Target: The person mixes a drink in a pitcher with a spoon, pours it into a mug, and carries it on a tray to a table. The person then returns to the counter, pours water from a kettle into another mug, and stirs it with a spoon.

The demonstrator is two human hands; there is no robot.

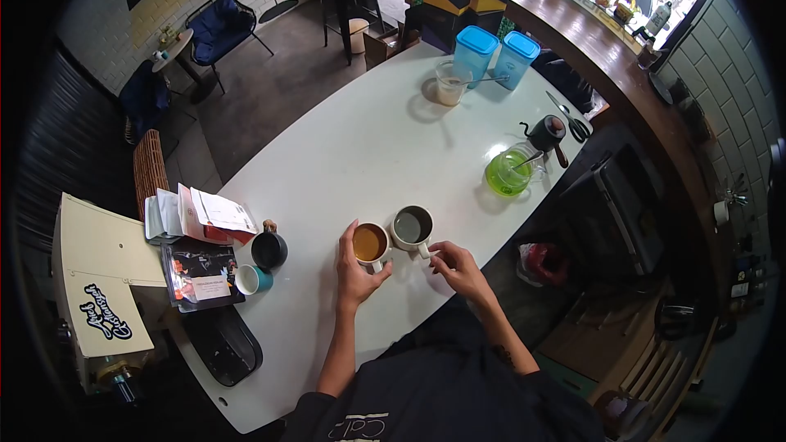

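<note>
My left hand [359,277] is wrapped round a light-coloured mug [382,263] of brown drink, its fingers along the far left side and the thumb near the handle. Close beside it on the white table stands a second light mug [407,244] with a greyish liquid inside. My right hand [458,268] is closed with its fingertips at this mug's handle, pinching it as far as I can see. Both mugs are upright.
A glass jug [508,173] of green liquid and a black kettle [547,133] stand to the right, with scissors [579,128] beyond. Blue-lidded containers [475,57] and a clear cup [449,86] are at the back. Leftward are a black mug [269,250], a teal cup [254,279] and papers [214,211].
</note>
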